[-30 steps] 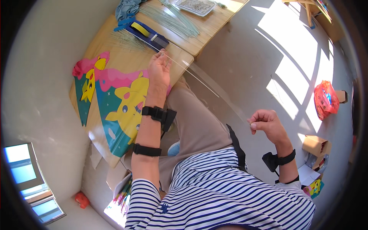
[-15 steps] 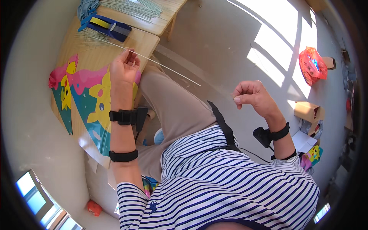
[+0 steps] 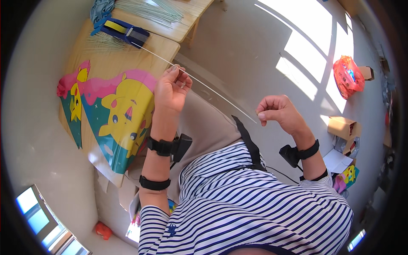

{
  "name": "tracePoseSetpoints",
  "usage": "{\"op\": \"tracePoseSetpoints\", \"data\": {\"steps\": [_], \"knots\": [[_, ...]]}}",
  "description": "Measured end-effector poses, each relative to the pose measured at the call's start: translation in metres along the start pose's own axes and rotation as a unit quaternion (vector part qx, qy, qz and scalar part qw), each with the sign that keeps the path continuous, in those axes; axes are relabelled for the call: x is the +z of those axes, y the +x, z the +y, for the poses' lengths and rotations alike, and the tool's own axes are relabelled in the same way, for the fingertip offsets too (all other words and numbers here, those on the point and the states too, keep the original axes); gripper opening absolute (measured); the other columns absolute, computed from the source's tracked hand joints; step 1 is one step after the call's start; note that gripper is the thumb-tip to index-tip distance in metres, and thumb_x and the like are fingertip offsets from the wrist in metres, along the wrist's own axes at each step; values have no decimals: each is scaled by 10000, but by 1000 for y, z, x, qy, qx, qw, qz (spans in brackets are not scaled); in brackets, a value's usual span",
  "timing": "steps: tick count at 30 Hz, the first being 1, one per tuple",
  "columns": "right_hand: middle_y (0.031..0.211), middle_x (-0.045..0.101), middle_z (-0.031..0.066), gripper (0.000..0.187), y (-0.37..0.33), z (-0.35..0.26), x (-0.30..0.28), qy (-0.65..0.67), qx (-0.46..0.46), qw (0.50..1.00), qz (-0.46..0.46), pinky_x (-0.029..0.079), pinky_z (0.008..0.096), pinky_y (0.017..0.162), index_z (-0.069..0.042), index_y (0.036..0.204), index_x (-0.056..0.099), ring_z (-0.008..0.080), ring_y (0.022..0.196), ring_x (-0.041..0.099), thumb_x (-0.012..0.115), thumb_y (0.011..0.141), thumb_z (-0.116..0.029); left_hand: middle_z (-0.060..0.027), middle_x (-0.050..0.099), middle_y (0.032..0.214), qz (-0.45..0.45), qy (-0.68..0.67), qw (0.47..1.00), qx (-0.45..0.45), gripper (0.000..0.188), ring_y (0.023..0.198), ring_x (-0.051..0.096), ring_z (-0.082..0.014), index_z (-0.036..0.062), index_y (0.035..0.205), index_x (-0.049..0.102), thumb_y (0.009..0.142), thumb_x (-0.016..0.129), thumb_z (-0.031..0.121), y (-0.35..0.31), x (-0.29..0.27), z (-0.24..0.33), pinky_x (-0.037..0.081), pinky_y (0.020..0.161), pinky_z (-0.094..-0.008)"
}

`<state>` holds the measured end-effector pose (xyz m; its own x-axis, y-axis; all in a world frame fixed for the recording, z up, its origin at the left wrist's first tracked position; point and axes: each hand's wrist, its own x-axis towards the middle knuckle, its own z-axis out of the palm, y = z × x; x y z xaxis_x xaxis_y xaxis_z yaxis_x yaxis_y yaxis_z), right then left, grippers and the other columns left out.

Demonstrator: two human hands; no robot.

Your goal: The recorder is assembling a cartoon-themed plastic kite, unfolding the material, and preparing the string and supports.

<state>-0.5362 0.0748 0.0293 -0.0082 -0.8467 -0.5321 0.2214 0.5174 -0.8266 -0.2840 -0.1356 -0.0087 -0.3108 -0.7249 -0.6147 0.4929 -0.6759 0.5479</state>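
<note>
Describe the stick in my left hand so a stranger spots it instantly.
Find the nearer wooden table, then the left hand by its right edge. That hand pinches a long, thin white stick. Unlike the sticks piled on that table, it alone is hand-held.

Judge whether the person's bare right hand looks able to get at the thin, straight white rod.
Probably yes: the rod ends close to the right hand, with no obstacle visible between them; the left hand holds it farther up.

Sunlight glares white on the floor point(image 3: 297, 78) left of the red bag point(image 3: 346, 85); rightward of it, the picture darkens, curving.
</note>
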Motion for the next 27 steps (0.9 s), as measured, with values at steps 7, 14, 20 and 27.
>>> {"op": "tracePoseSetpoints", "data": {"steps": [7, 14, 20, 27], "knots": [[742, 648, 45, 59, 0, 0, -2, -16, 7, 1000, 1, 530, 256, 635, 18, 863, 663, 126, 649, 633, 697, 824, -9, -94, 618, 949, 11, 19, 1000, 15, 85, 870, 582, -206, 10, 1029, 596, 982, 563, 72, -1, 10, -3, 518, 815, -398], [718, 640, 39, 52, 5, -4, -3, -46, -7, 999, 7, 516, 257, 632, 13, 832, 658, 127, 643, 632, 690, 807, -19, -79, 625, 919, -12, 19, 1000, 15, 75, 831, 596, -189, 15, 1019, 594, 984, 549, 64, -2, 6, 3, 526, 792, -371], [701, 633, 42, 42, 13, 0, -13, -56, 7, 998, 23, 515, 268, 632, 12, 809, 658, 132, 615, 617, 689, 786, -4, -76, 626, 909, 26, 7, 997, 72, 56, 794, 605, -189, 21, 1002, 589, 979, 563, 64, 17, -31, 58, 538, 739, -366], [689, 647, 62, 47, 30, 13, -23, -55, 33, 998, 21, 536, 282, 610, 22, 810, 667, 147, 601, 629, 693, 772, 11, -53, 641, 798, 164, 14, 975, 148, 48, 694, 626, -158, 55, 995, 612, 960, 581, 69, 95, -94, 163, 536, 644, -329]]}}
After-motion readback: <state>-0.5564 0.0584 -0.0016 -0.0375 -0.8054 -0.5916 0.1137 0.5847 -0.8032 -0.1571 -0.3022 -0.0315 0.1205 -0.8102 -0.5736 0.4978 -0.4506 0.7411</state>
